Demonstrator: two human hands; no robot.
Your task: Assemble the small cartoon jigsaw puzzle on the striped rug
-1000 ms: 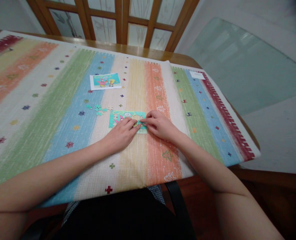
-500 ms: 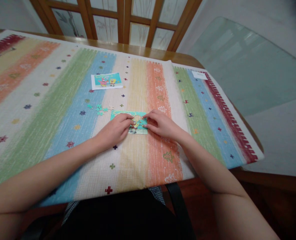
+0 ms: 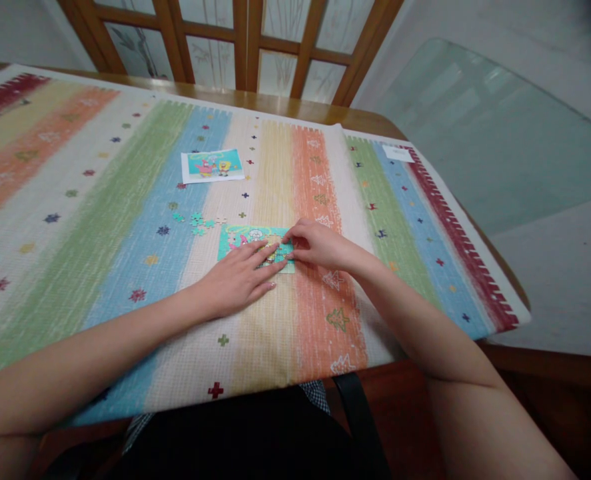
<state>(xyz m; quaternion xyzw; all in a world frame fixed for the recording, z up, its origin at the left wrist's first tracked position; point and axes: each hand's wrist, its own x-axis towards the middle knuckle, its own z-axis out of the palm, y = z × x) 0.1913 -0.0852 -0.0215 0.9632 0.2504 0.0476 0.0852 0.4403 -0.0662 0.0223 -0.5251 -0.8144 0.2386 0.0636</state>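
Observation:
A small jigsaw puzzle (image 3: 235, 239) with a teal cartoon picture lies on the striped tablecloth in front of me. My left hand (image 3: 235, 279) rests flat across its lower left part, fingers stretched out and slightly spread. From the right, my right hand (image 3: 322, 245) reaches in with thumb and forefinger curled at a puzzle piece near the right edge. That piece is mostly hidden by the fingertips. Several loose teal puzzle pieces (image 3: 196, 218) lie just beyond the puzzle's upper left corner.
A printed reference picture (image 3: 213, 166) of the same cartoon lies farther back. A white paper card (image 3: 398, 154) is at the table's far right. The striped tablecloth (image 3: 270, 320) covers the wooden table; a glass-paned wooden door (image 3: 248, 40) stands behind it.
My left hand has flattened from a pinch at the puzzle's middle and spread over its lower part, uncovering more of the upper left. My right hand has stayed nearly in place.

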